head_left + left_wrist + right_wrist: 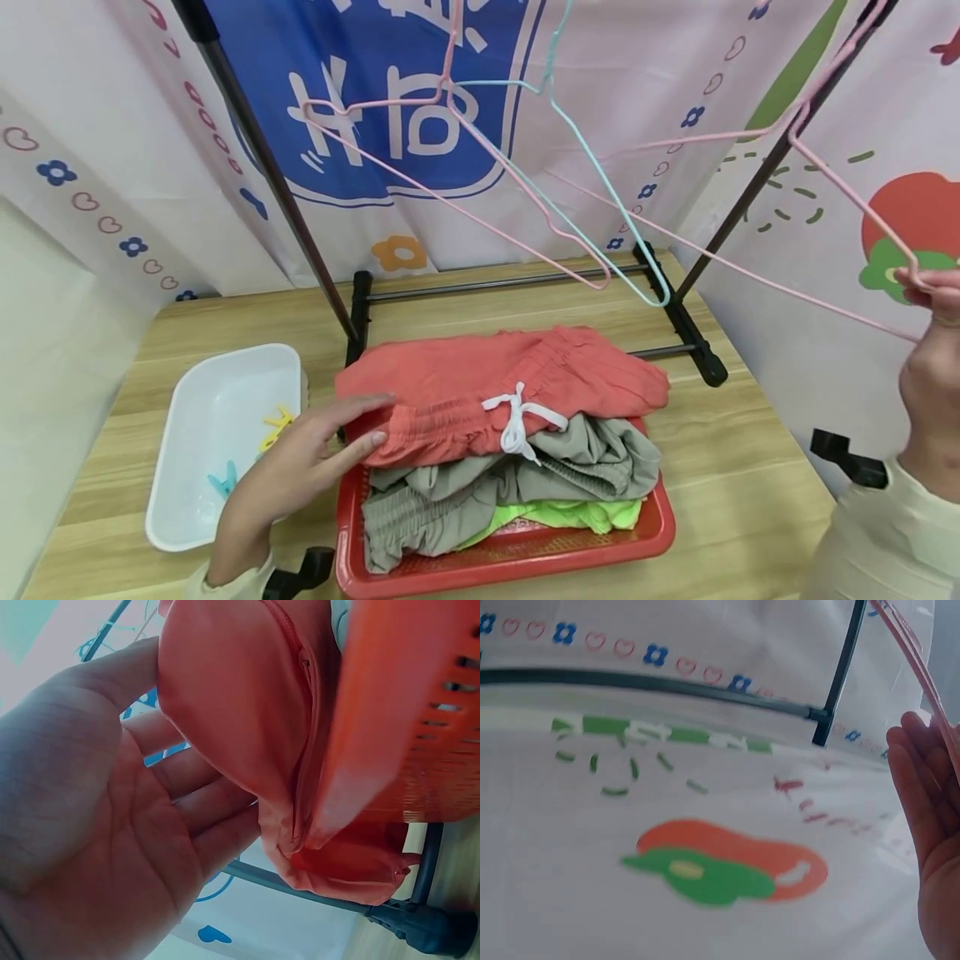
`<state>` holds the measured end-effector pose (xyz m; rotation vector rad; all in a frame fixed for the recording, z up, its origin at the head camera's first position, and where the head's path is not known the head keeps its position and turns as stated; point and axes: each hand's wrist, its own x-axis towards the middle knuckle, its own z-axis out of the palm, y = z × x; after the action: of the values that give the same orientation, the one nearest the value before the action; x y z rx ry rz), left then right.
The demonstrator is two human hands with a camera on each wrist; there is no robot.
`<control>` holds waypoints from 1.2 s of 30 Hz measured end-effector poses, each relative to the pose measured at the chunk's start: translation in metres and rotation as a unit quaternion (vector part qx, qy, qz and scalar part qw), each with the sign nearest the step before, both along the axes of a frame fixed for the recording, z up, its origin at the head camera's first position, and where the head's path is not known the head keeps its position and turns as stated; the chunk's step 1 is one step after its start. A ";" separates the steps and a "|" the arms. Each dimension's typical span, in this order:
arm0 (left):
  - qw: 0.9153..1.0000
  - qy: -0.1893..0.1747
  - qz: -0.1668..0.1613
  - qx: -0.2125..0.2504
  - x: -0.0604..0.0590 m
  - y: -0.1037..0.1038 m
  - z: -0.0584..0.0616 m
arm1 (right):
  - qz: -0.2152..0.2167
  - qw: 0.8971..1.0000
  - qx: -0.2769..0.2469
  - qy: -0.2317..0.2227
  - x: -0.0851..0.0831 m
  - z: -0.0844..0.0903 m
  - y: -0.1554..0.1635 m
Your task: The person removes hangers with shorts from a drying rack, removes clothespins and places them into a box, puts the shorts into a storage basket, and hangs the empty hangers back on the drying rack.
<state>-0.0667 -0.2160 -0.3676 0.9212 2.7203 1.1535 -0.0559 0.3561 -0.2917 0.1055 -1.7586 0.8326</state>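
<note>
Coral shorts with a white drawstring bow lie on top of a clothes pile in a red basket. My left hand touches the left end of their waistband, fingers extended. In the left wrist view, the fingertips of that hand go out of sight behind the coral cloth. At the far right, my right hand pinches the lower corner of a pink hanger. Grey-green pants and a neon green garment lie under the shorts.
A white tray with yellow and light blue clothespins stands left of the basket. Behind the basket is a black rack. Another pink hanger and a light blue hanger hang above the shorts.
</note>
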 end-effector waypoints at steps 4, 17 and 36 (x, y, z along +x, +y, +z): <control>1.000 0.002 0.006 -0.001 0.002 0.000 0.000 | -0.013 1.000 0.001 -0.007 -0.014 0.017 -0.010; 0.998 0.007 0.055 0.002 0.003 -0.005 -0.004 | -0.032 0.998 0.032 -0.036 -0.052 0.036 -0.036; 0.994 -0.005 0.036 -0.106 -0.029 -0.010 -0.003 | 0.038 0.994 0.030 -0.102 -0.045 0.021 -0.040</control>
<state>-0.0953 -0.2256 -0.3710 0.7929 2.8195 0.8522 -0.1009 0.3165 -0.2708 0.1327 -1.9822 0.8700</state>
